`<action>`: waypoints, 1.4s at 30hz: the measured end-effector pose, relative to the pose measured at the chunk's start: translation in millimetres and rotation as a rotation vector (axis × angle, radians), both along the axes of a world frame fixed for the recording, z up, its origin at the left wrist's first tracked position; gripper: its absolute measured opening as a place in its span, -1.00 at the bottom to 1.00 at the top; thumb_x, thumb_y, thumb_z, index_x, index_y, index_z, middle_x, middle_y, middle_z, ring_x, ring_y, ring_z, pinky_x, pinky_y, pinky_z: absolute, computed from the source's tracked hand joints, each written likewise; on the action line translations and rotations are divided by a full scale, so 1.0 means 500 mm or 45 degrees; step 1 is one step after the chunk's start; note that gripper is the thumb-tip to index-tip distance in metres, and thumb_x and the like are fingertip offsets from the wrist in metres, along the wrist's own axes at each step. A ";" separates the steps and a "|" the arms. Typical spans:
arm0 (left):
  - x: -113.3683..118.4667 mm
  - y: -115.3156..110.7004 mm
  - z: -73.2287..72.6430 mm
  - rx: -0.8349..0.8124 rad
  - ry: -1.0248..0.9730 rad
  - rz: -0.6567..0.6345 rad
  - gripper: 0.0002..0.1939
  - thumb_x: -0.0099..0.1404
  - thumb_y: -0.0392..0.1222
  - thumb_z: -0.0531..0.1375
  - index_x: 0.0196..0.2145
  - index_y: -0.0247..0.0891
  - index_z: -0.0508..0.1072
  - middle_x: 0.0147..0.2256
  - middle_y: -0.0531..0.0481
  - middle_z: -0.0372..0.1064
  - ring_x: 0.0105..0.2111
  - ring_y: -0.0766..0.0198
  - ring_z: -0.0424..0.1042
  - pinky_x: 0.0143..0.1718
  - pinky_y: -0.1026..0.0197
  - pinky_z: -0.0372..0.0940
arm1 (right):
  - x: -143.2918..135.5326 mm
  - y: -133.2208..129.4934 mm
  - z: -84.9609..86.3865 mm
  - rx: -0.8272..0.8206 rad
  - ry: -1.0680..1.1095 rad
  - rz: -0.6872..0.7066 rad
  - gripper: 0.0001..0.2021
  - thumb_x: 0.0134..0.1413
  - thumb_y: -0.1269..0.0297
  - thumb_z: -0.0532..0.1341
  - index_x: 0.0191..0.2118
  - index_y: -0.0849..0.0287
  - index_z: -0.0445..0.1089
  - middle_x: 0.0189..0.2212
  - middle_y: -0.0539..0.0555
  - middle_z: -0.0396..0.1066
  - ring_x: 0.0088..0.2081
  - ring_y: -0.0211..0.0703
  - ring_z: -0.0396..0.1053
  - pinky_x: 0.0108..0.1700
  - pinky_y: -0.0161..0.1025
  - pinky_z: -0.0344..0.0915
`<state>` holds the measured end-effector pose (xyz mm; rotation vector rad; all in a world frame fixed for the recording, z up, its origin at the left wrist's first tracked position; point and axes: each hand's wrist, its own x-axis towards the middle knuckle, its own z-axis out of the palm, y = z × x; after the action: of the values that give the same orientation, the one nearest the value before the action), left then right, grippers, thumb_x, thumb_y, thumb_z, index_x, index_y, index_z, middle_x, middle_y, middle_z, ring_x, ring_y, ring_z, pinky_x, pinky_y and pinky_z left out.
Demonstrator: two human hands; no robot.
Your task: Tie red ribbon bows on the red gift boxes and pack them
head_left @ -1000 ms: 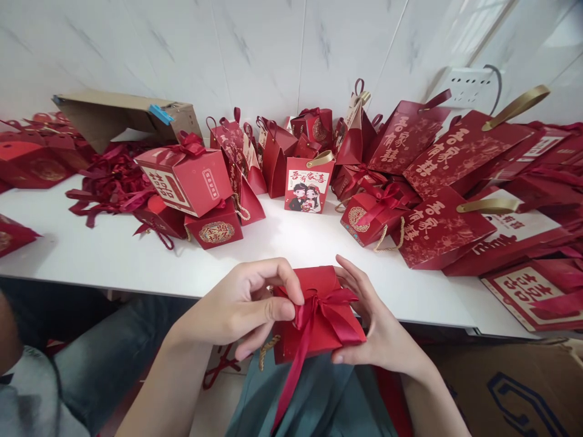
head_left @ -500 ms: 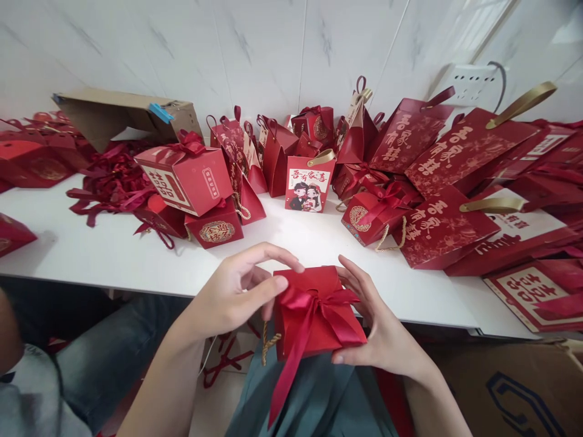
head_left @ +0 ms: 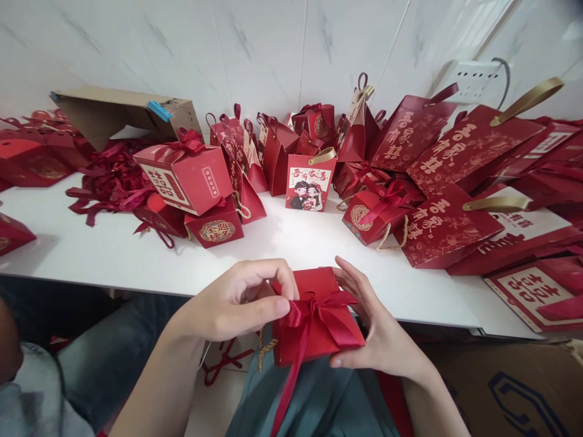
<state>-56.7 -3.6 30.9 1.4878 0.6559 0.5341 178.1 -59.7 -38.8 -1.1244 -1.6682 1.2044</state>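
Bench [head_left: 282, 237]: long, white, flat. Upright dark-red printed paper gift bags [head_left: 446, 227] crowd its right end; they lean on one another, so a knock from the right elbow could tip them towards the near edge. Open brown cardboard carton [head_left: 118, 100] lies near the far left edge.

Small, square red card box [head_left: 321, 341]: off the bench, held just in front of the near edge, above the lap. Right hand [head_left: 382, 337] is half open around its right side, thumb at the near corner, fingers behind. Left hand [head_left: 228, 306] is nearly closed, thumb and forefinger pinching the bow's left loop.

Shiny crimson satin bow [head_left: 314, 306]: on the lid, one tail hanging. Judgement: too hard a pull may slip the knot or skew the loops; squeezing may dent the card. Twisted gold cord [head_left: 263, 349] dangles at the left side and could snag the fingers.
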 end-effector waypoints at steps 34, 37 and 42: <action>0.035 -0.061 -0.030 0.453 0.551 0.744 -0.76 0.26 -0.04 0.11 -0.47 -0.24 0.30 -0.58 0.17 0.27 -0.68 0.51 0.20 -0.67 0.45 0.12 | 0.021 0.000 0.006 0.267 -0.170 -0.120 0.04 -0.24 0.16 0.44 0.29 -0.20 -0.23 0.23 0.11 0.03 0.23 0.06 0.09 0.15 0.00 0.23; 0.054 -0.082 -0.032 0.867 0.487 0.873 -0.89 0.26 -0.22 0.12 -0.43 -0.24 0.29 -0.53 0.18 0.30 -0.71 0.55 0.18 -0.70 0.46 0.11 | 0.018 0.001 0.004 0.317 -0.184 -0.145 0.03 -0.23 0.17 0.44 0.29 -0.19 -0.21 0.24 0.10 0.00 0.22 0.04 0.10 0.15 -0.03 0.23; 0.080 -0.116 -0.035 1.610 0.446 0.727 -0.90 0.18 -0.39 0.18 -0.31 -0.29 0.37 -0.54 0.08 0.39 -0.57 0.42 0.38 -0.58 0.39 0.28 | 0.010 0.002 0.002 0.474 -0.162 -0.195 0.01 -0.18 0.20 0.42 0.30 -0.14 -0.22 0.25 0.10 -0.02 0.25 0.02 0.03 0.19 -0.03 0.17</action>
<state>-16.8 -61.4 13.4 2.6209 1.1231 1.2885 183.2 -58.6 -37.8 -1.0857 -1.7750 0.7008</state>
